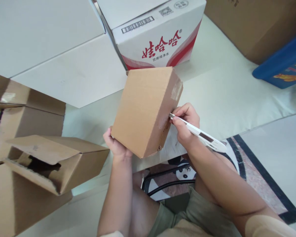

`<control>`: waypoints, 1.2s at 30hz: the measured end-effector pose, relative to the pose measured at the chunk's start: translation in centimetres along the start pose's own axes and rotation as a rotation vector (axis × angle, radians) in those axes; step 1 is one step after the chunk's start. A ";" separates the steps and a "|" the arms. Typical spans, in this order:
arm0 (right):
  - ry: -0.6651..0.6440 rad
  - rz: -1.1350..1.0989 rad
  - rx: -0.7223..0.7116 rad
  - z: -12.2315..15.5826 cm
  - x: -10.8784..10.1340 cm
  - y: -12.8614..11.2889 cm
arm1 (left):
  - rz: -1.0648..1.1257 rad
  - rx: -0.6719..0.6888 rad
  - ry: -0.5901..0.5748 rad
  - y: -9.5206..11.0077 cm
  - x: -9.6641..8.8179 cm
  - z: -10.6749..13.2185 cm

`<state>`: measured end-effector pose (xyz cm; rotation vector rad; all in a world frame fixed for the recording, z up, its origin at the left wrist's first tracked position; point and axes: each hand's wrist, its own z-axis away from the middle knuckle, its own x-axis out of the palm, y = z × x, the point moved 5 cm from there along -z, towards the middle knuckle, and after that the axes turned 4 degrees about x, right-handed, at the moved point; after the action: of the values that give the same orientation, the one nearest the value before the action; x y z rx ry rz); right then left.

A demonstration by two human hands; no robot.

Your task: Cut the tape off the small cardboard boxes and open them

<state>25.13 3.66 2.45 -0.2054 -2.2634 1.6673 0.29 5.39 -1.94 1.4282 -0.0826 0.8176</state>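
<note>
A small brown cardboard box (143, 108) is held up in the middle of the view, tilted, with clear tape (177, 89) on its upper right corner. My left hand (115, 144) grips its lower left corner from beneath, fingers mostly hidden behind the box. My right hand (186, 123) is closed round a white utility knife (199, 133). The knife's blade tip touches the box's right side face at about mid height.
An open brown carton (56, 161) lies at the lower left, more brown cardboard behind it. A white carton with red print (158, 33) and large white boxes (46, 42) stand behind. A blue crate (283, 62) and a brown box (256, 26) sit at the upper right.
</note>
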 end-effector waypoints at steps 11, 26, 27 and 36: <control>-0.104 -0.036 -0.012 -0.1 0.2 0.2 | -0.073 0.026 -0.020 0.1 -0.1 -0.2; -0.133 0.020 0.004 -0.1 0.2 0.2 | 0.039 0.055 0.034 0.1 0.2 0.1; -0.133 0.028 0.014 -0.1 0.2 0.2 | 0.043 0.055 0.037 0.1 0.2 0.1; -0.123 0.024 0.092 -0.3 0.9 0.2 | 0.008 0.030 0.059 -0.1 0.9 0.4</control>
<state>24.40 4.24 2.44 -0.1122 -2.2722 1.8387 1.15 5.44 -1.47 1.4312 -0.0310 0.8696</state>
